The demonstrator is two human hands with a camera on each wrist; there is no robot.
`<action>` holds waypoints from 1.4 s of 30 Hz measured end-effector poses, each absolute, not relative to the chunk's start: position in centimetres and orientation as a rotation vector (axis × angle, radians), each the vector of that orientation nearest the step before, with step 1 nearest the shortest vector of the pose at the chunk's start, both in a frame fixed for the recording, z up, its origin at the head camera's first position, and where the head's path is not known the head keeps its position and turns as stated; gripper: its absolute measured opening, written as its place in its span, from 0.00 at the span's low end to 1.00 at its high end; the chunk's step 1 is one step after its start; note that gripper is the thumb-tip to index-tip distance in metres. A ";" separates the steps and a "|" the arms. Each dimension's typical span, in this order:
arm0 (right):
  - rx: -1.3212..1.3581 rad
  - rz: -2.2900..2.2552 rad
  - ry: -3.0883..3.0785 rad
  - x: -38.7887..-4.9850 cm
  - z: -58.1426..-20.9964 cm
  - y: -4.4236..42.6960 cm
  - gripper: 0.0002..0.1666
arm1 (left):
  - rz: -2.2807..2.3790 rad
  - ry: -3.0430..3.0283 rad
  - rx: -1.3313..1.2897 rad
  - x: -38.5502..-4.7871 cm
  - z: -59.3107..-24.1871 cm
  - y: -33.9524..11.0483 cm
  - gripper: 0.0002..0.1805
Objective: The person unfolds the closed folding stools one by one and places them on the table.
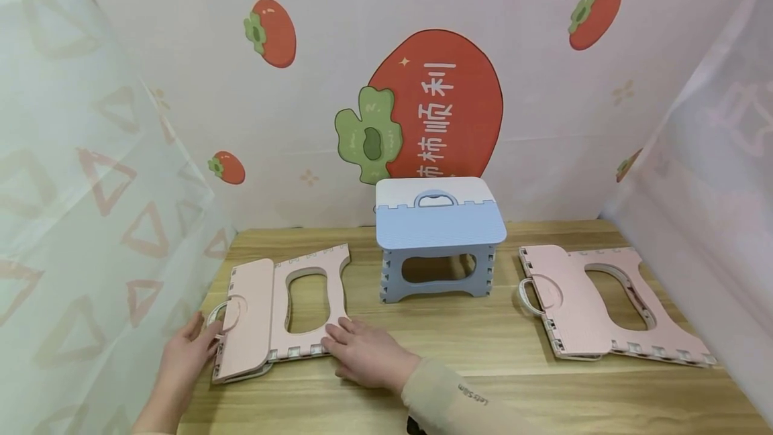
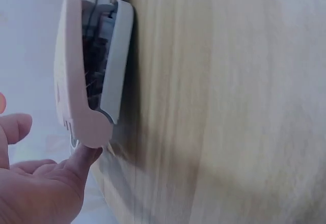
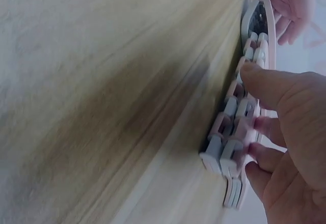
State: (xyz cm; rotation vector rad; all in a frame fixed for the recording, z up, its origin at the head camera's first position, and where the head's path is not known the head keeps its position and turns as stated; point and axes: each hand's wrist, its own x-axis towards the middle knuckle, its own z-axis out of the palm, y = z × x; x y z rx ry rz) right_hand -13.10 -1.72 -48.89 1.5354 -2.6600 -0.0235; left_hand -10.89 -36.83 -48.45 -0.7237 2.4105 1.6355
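Observation:
A pink folding stool [image 1: 250,321], folded flat with a round-holed leg panel, lies on the table at the left. My left hand [image 1: 184,354] is at its left edge beside the small white carry handle [image 1: 214,314]. In the left wrist view, the thumb [image 2: 84,158] touches the rounded end of the stool, the other fingers apart from it. My right hand [image 1: 371,352] rests on the stool's near right corner with fingers extended. In the right wrist view, its thumb [image 3: 265,84] lies against the hinged edge, the other fingers at the pink panel.
A blue and white folding stool [image 1: 439,227] stands unfolded at the back middle of the wooden table [image 1: 447,388]. Another folded pink stool [image 1: 568,301] lies flat at the right. Patterned cloth hangs behind and on both sides.

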 end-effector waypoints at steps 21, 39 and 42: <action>1.357 -0.116 -2.782 -11.3 -49.9 -4.7 0.51 | 2.163 1.881 -0.708 -11.5 -48.0 -37.2 0.45; 1.335 -0.116 -2.538 -11.4 -51.3 -6.0 0.26 | 2.351 1.612 -0.706 -12.1 -48.3 -37.2 0.44; 1.325 -0.152 -2.508 -11.4 -51.4 -6.2 0.25 | 2.376 1.585 -0.716 -12.2 -48.1 -36.9 0.42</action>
